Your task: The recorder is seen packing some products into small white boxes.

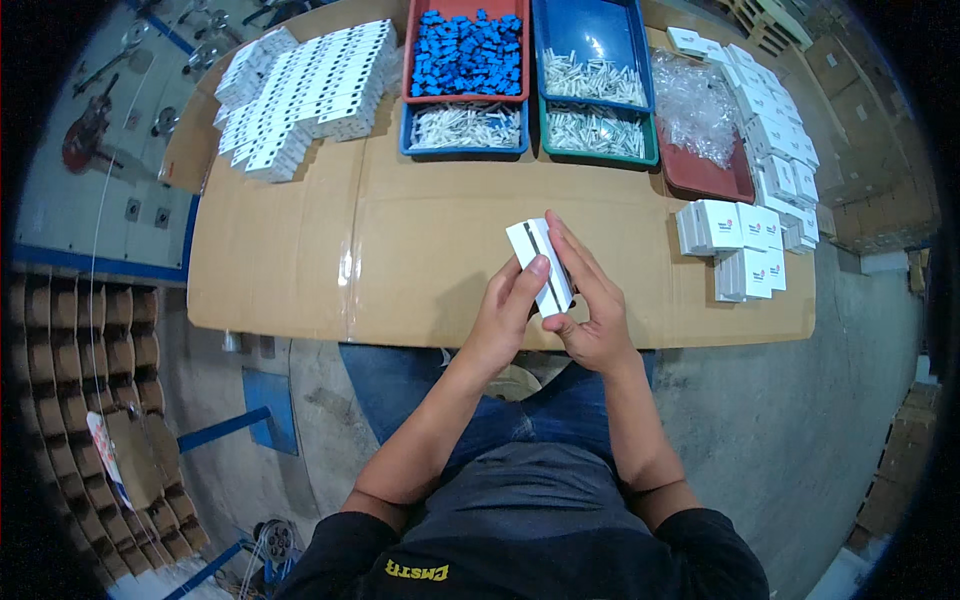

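A small white box (531, 243) with a dark stripe along its side is held up over the near part of the cardboard-covered table (430, 250). My left hand (508, 305) grips it from the left, thumb lying across its face. Around its right side closes my right hand (594, 305), fingers along the far edge and thumb at the near end. What lies inside the box, if anything, is hidden.
Stacked white boxes (310, 95) fill the far left. Trays hold blue pieces (467, 55), white pieces (466, 127) and more white pieces (595, 132). A red tray (708, 183) carries clear plastic bags (697, 105). White boxes (742, 245) stand at right.
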`<state>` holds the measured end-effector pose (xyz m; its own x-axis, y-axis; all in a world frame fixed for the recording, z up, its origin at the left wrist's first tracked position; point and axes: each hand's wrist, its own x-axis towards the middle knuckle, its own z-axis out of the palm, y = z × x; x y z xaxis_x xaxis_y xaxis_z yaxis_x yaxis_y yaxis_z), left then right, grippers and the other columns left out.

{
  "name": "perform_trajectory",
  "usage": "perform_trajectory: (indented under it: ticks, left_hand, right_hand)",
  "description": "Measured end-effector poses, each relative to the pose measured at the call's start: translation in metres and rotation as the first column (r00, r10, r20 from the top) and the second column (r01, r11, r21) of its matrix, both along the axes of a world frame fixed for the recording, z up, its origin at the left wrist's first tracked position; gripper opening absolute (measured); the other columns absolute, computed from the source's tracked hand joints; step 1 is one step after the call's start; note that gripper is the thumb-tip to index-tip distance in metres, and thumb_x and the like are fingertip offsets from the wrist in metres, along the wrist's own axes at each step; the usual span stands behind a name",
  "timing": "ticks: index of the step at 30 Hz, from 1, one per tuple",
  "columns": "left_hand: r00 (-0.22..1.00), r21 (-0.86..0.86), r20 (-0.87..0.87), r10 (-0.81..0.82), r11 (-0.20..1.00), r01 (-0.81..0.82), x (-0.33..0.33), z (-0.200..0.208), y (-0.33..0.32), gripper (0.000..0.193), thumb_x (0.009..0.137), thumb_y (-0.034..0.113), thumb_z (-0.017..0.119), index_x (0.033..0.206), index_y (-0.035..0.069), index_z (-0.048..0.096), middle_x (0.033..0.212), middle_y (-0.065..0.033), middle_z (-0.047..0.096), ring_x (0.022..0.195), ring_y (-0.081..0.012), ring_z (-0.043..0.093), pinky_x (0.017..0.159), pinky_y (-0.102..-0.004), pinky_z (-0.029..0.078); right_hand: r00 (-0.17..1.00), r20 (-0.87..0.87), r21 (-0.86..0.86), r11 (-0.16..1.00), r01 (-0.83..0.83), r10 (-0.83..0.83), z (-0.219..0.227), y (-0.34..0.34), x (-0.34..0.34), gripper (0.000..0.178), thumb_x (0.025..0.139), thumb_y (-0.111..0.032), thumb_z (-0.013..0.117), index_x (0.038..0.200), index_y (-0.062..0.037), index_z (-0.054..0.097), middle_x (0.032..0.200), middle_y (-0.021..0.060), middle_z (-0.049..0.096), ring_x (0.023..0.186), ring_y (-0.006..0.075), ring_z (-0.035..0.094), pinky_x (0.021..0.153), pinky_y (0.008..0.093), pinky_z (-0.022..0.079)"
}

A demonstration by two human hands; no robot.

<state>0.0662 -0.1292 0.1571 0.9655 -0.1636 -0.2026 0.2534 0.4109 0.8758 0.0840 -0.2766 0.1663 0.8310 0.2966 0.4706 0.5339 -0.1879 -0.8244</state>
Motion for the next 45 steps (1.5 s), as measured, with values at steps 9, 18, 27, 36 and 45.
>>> perform_trajectory:
  ticks: [9,18,27,36,45]
  left_hand:
    - [0.99,-0.119,0.125,0.064,0.992,-0.049,-0.055,0.023,0.009,0.062,0.093,0.026,0.07,0.144,0.003,0.043,0.14,-0.0115,0.052,0.128,-0.0199,0.051,0.109,-0.0356,0.04]
    - [0.658,0.492,0.729,-0.19,0.813,-0.311,-0.053,0.031,0.016,0.087,0.069,-0.001,0.08,0.144,0.021,0.042,0.158,-0.0208,0.029,0.148,-0.041,0.032,0.118,-0.0488,0.036]
    - [0.693,0.672,0.654,-0.304,0.654,-0.347,-0.062,0.01,0.017,0.09,0.085,-0.007,0.059,0.16,0.025,0.023,0.162,-0.0213,0.025,0.143,-0.044,0.04,0.109,-0.0462,0.046]
    - [0.901,-0.399,-0.388,-0.196,0.916,0.028,-0.057,0.014,0.024,0.062,0.101,0.059,0.04,0.142,0.014,0.047,0.122,-0.0095,0.06,0.102,-0.0222,0.066,0.079,-0.0379,0.058]
    - [0.913,-0.24,-0.395,0.101,0.948,-0.209,-0.058,-0.003,0.02,0.054,0.1,0.055,0.045,0.13,0.011,0.056,0.115,-0.0055,0.062,0.105,-0.0191,0.061,0.088,-0.0383,0.052]
  right_hand:
    - [0.987,0.15,0.094,0.992,-0.079,0.064,0.013,0.003,-0.052,0.068,0.1,-0.049,0.053,0.147,0.0007,0.048,0.155,0.0278,0.04,0.147,0.0418,0.035,0.12,0.0492,0.026]
    - [0.796,-0.582,0.433,0.892,0.128,0.168,0.029,-0.01,-0.062,0.053,0.104,-0.041,0.057,0.139,-0.0011,0.056,0.126,0.0085,0.063,0.111,0.013,0.059,0.09,0.0325,0.052]
    - [0.68,-0.586,0.678,0.726,0.114,0.44,0.016,-0.01,-0.056,0.062,0.088,-0.012,0.067,0.145,0.0,0.045,0.141,0.0105,0.051,0.132,0.0216,0.049,0.109,0.0355,0.041]
    - [0.903,-0.304,0.13,0.952,-0.276,0.303,0.005,0.012,-0.054,0.089,0.068,-0.004,0.067,0.152,-0.0069,0.04,0.158,0.015,0.033,0.151,0.0293,0.027,0.119,0.0434,0.029]
    - [0.991,-0.121,-0.126,0.989,-0.073,0.058,-0.018,0.023,-0.057,0.07,0.084,-0.011,0.073,0.147,0.001,0.047,0.154,0.0213,0.044,0.136,0.0356,0.051,0.106,0.0402,0.047]
